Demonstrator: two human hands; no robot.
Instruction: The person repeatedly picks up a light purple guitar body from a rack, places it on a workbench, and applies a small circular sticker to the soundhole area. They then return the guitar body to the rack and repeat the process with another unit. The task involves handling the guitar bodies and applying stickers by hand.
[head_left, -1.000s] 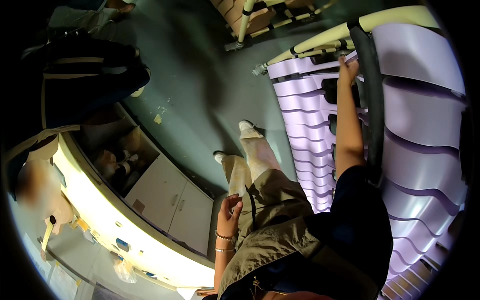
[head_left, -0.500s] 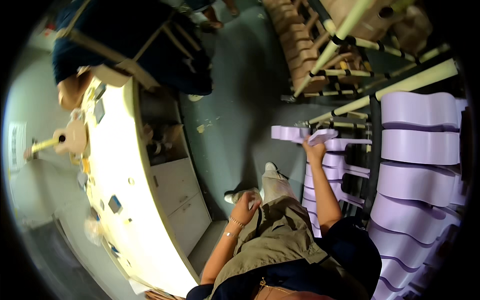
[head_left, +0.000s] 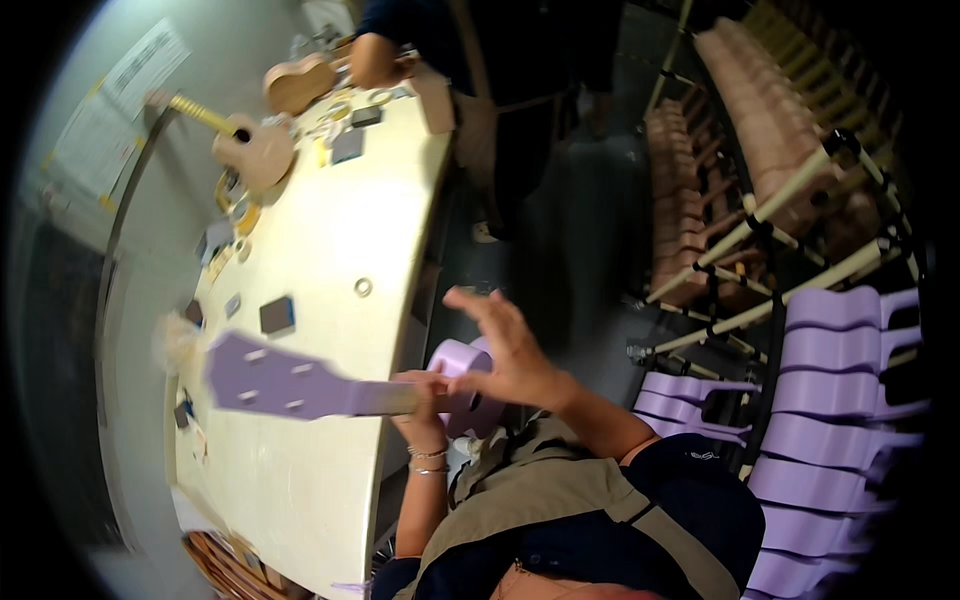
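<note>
A lilac ukulele (head_left: 285, 378) lies across in front of me, its headstock pointing left over the table and its body close to my waist. My left hand (head_left: 424, 418) is closed round its neck near the body. Over the body, my right hand (head_left: 512, 352) is open with the fingers spread, partly covering it. Whether the right palm touches the ukulele I cannot tell. Light slots show in the headstock, which carries no strings that I can see.
A long pale table (head_left: 330, 480) on my left bears a tape roll (head_left: 363, 287), a dark sanding block (head_left: 278, 316) and an unpainted ukulele (head_left: 255, 150). A co-worker (head_left: 500, 60) stands at its far end. Racks of lilac ukuleles (head_left: 815, 405) and bare wooden ones (head_left: 675, 200) line the right.
The lilac ukulele has come from the rack on the right to in front of me. My left hand has taken its neck; my right hand has opened. My view has turned toward the table.
</note>
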